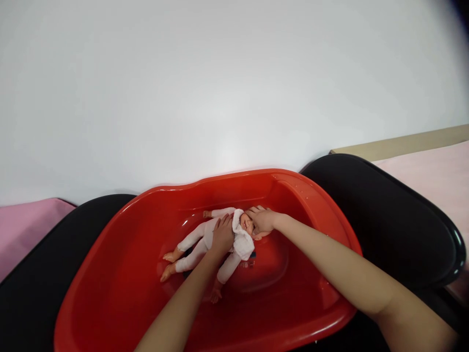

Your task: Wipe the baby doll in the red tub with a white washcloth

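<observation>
A baby doll [194, 238] in a white outfit lies on its back in a red plastic baby bathtub [110, 274], feet to the left and head to the right. My left hand [223, 234] rests on the doll's chest, its fingers stretched out flat. A white quilted cloth or bib [243, 244] sits at the doll's neck. Around the top of the doll's head curves my right hand [262, 219], thumb by the face and fingers on the far side. Part of the doll's face and head is hidden under this hand.
Black oval surfaces, perhaps stool or chair seats, stand left [32, 278] and right [381, 220] of the tub. A pale wall [220, 98] rises behind it. Pink covers lie at the far left [29, 230] and far right [428, 181].
</observation>
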The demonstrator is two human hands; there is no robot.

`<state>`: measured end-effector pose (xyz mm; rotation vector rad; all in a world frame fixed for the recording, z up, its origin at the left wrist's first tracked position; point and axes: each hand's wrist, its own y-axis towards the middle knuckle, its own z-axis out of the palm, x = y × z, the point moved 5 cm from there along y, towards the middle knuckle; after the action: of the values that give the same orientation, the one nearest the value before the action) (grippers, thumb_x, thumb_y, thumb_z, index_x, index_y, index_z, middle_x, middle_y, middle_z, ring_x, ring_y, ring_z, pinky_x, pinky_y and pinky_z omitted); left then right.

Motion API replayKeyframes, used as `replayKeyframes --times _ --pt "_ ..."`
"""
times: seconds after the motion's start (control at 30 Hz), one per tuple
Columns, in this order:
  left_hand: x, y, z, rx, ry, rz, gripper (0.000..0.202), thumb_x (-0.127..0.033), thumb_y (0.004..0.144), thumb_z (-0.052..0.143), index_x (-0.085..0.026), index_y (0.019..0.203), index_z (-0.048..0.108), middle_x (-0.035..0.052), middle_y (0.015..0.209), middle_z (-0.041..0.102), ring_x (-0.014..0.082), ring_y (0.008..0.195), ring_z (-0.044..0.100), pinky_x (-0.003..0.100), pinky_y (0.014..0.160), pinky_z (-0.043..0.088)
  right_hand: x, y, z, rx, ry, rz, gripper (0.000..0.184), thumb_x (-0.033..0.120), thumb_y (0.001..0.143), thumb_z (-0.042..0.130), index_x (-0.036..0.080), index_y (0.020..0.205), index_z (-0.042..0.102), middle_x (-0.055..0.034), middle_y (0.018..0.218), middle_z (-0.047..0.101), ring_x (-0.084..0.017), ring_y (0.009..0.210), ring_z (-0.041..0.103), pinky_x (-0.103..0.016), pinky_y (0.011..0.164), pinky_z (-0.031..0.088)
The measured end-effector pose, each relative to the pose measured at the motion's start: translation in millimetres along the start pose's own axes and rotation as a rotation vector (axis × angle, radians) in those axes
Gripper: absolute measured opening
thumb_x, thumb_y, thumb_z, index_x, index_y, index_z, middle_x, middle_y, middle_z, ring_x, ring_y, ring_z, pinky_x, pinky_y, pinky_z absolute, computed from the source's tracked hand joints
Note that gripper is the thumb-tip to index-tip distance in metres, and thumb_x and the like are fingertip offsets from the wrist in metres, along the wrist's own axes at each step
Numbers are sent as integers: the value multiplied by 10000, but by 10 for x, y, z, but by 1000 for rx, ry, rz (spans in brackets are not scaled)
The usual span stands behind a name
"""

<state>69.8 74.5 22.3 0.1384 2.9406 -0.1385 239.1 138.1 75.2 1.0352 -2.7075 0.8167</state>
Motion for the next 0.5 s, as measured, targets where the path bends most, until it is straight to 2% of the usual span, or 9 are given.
replayKeyframes --times 0.2,0.5 --pt "1 -1 6 13 8 -9 664 -186 1058 333 -195 1705 483 107 1738 483 269 1658 359 465 1357 258 3 -9 -4 12 0 -5 980 442 789 827 243 1665 437 -181 1688 451 -439 1544 417 -662 1220 436" --pt "2 4 19 10 42 -12 663 -177 1056 352 -180 1704 488 117 1736 485 293 1644 385 470 1360 273 -11 0 11 -4 1 -17 979 434 781 807 239 1665 435 -181 1675 462 -435 1534 432 -642 1194 465"
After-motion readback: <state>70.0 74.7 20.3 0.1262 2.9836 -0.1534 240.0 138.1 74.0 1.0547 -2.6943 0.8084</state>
